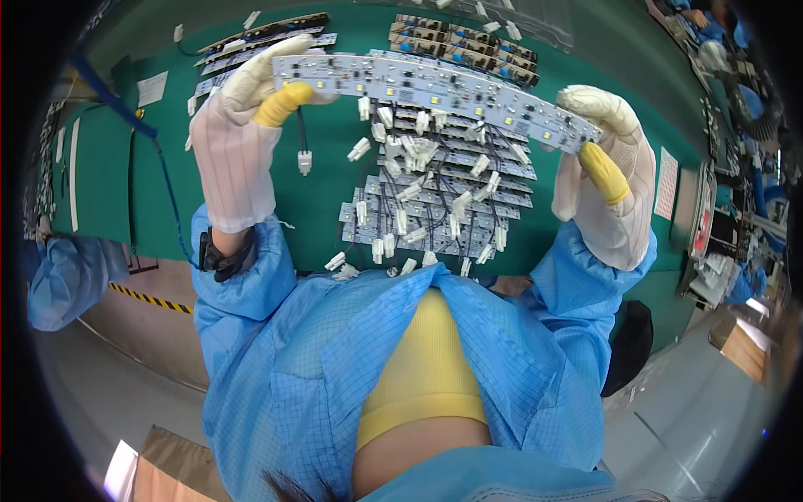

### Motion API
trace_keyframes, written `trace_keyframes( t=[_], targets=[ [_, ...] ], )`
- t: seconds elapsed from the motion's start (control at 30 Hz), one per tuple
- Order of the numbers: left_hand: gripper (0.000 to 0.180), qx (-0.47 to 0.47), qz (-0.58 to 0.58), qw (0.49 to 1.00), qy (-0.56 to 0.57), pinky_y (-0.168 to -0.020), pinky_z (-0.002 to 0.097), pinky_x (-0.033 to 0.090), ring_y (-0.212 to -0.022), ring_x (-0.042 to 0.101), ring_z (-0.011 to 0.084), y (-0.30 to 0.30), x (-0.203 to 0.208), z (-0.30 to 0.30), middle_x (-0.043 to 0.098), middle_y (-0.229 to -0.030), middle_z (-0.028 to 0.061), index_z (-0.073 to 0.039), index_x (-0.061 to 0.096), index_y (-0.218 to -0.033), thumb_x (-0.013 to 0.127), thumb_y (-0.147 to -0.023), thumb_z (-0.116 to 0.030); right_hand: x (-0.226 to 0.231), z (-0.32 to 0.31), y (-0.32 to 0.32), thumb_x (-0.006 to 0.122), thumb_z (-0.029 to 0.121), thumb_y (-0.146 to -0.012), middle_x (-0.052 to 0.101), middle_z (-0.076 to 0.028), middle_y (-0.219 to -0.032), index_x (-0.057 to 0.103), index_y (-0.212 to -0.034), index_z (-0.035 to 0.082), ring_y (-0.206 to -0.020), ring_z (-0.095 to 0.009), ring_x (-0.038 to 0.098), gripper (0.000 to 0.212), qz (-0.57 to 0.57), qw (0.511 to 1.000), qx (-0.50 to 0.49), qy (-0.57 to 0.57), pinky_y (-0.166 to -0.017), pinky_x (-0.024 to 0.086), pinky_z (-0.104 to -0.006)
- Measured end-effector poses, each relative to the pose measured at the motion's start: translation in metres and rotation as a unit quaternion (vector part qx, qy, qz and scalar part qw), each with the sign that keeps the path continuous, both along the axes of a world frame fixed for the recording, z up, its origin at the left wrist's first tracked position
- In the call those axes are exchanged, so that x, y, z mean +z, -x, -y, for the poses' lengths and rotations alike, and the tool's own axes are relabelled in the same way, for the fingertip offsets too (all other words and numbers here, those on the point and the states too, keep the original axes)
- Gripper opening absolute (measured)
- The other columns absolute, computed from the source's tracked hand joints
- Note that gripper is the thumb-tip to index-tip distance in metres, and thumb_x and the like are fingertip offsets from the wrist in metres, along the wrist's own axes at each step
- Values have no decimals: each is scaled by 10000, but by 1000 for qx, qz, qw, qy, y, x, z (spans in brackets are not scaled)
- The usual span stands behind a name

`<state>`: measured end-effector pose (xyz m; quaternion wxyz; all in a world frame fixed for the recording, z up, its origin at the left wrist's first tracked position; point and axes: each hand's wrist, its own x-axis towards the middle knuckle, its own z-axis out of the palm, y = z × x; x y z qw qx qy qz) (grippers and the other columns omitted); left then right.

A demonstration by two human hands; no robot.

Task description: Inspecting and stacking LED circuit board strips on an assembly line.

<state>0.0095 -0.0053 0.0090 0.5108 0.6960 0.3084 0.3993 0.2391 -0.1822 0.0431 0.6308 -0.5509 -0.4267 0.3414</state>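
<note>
Circuit board (435,88), long, pale and narrow, is held up by its two ends across the upper middle of the frame, above the green bench (322,226). Its visible face is dotted with small dark parts and a row of yellowish squares, and its right end is set lower in the frame than its left. The left end is gripped by the left hand (251,105), whose fingers are closed on it, a yellow-covered thumb (283,105) being laid near the lower edge. The right end is likewise pinched by the right hand (615,155), between another yellow-covered thumb (604,173) and white-gloved fingers (595,102) at the upper edge; how firmly either end is pressed cannot be told. Below the left end, a white connector (304,161) is hung on a dark lead.

In the centre of the frame, similar boards (355,216) are spread in overlapping rows on the bench, with white plugs (401,222) and dark wires strewn over them. Further boards are laid at the upper centre (418,35) and at the upper left, where they are partly hidden by the left hand. Also at the upper left, a paper sheet (152,87) is seen near a blue cord (113,105). At the far left, another person's blue sleeve (71,284) is shown.
</note>
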Motion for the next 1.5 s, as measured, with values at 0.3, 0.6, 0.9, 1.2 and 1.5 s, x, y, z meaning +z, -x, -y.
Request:
trace_keyframes(
  t=[0.3, 0.6, 0.9, 1.2, 1.5],
  targets=[
    [536, -36, 27, 999, -19, -807, 249, 473, -821, 643, 123, 0, 9, 13, 707, -764, 95, 33, 591, -1187, 662, -844, -372, -18, -9, -23, 579, 545, -850, 592, -23, -680, 533, -1186, -31, -490, -59, 503, 668, 59, 998, -4, 31, -470, 376, -176],
    [344, 20, -39, 998, -39, -669, 197, 446, -727, 613, 76, -4, 0, -3, 714, -854, 82, 40, 593, -1183, 577, -913, -173, -4, -5, -9, 579, 349, -881, 604, -48, -660, 533, -1188, -37, -487, -70, 521, 495, 32, 998, 41, 22, -463, 367, -178],
    [355, 34, -114, 992, -44, -557, 223, 365, -600, 445, 66, -14, -12, -8, 712, -748, 49, -35, 628, -1179, 553, -930, -276, -1, -2, -9, 614, 396, -861, 658, -130, -810, 480, -1229, -86, -491, -105, 594, 621, -21, 994, 102, -13, -440, 439, -179],
    [382, 19, -10, 998, -52, -705, 197, 424, -746, 606, 81, -6, -3, 3, 715, -774, 73, 6, 608, -1185, 578, -923, -271, -12, -10, -20, 554, 365, -883, 566, -20, -604, 555, -1200, -4, -512, -80, 529, 487, 43, 999, 17, 16, -477, 387, -191],
    [363, -128, 136, 981, -51, -826, 268, 493, -819, 660, 163, 6, -5, 2, 693, -954, 128, 65, 581, -1171, 646, -857, -105, -28, -25, -18, 598, 682, -762, 534, -14, -588, 509, -1243, -21, -517, -62, 472, 856, 57, 994, -24, 87, -464, 335, -191]
  ],
)
